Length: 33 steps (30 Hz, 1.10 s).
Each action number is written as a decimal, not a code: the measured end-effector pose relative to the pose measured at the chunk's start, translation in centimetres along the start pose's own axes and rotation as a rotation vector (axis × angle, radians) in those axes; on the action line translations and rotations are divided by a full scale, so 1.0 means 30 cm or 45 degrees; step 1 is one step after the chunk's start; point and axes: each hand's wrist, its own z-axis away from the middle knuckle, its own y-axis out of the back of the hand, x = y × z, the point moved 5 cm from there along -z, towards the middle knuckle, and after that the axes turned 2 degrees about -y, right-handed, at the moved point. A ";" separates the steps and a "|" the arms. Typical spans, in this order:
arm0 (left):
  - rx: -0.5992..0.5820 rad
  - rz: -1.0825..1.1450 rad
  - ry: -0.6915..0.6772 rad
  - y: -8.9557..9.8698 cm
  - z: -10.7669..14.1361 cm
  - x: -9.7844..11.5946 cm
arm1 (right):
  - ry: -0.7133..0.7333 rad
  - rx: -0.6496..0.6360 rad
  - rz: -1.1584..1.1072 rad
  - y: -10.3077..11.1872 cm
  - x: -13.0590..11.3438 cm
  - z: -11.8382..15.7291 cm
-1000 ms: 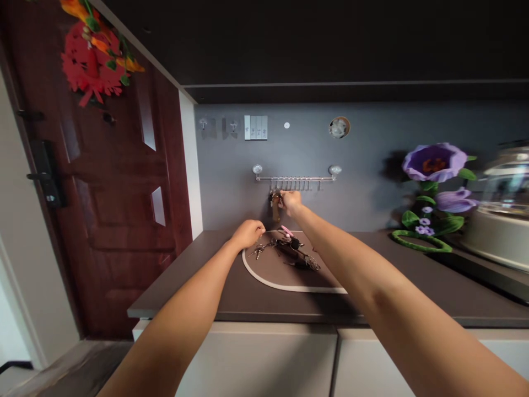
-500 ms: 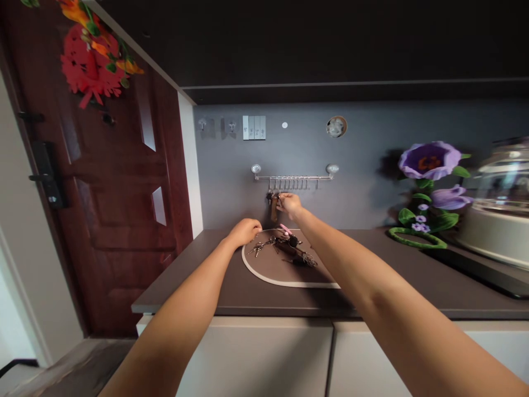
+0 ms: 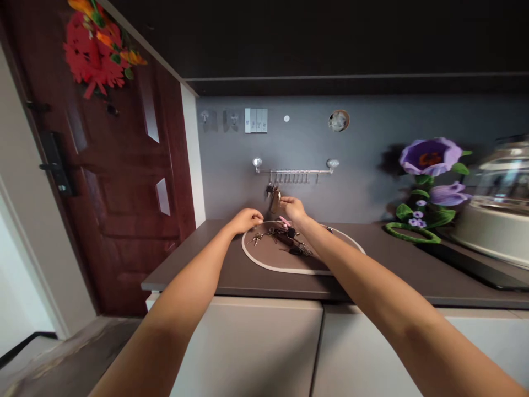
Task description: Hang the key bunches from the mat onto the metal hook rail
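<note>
My right hand is at the wall, its fingers stretched toward a bunch of keys with a brown tag. The bunch hangs below a hook, and the fingertips are at its right side. Another bunch with a black fob hangs just to the left. My left hand rests at the left rim of an oval mat, fingers loosely bent, with nothing visible in them. On the mat lie more keys, a black fob and a pink item.
A clear hook rail is fixed to the grey wall by two suction cups. To the right stand purple knitted flowers, a black flat slab and a domed appliance. A dark cabinet hangs overhead; a red door is left.
My right hand has moved slightly down and right against the rail, while the hanging keys stay at about the same height. My left hand has barely moved. The view has shifted a little.
</note>
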 end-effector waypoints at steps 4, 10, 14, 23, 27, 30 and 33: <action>-0.036 0.095 0.038 0.000 -0.001 -0.010 | 0.071 -0.082 0.062 0.000 0.021 0.058; -0.170 0.102 0.038 -0.006 0.006 -0.013 | 0.428 -0.293 0.608 -0.011 0.015 0.134; -0.248 0.071 0.102 -0.012 0.011 -0.032 | 0.565 -0.357 0.893 -0.030 0.024 0.138; -0.364 -0.259 0.133 -0.036 0.019 -0.055 | 0.685 -0.497 1.160 -0.082 0.058 0.130; -0.335 -0.388 0.185 -0.040 0.020 -0.056 | 0.692 -0.516 1.221 -0.090 0.054 0.134; -0.342 -0.318 0.211 -0.048 0.021 -0.059 | 0.686 -0.541 1.248 -0.095 0.055 0.135; -0.353 -0.208 0.272 -0.056 0.024 -0.066 | 0.675 -0.550 1.266 -0.097 0.055 0.136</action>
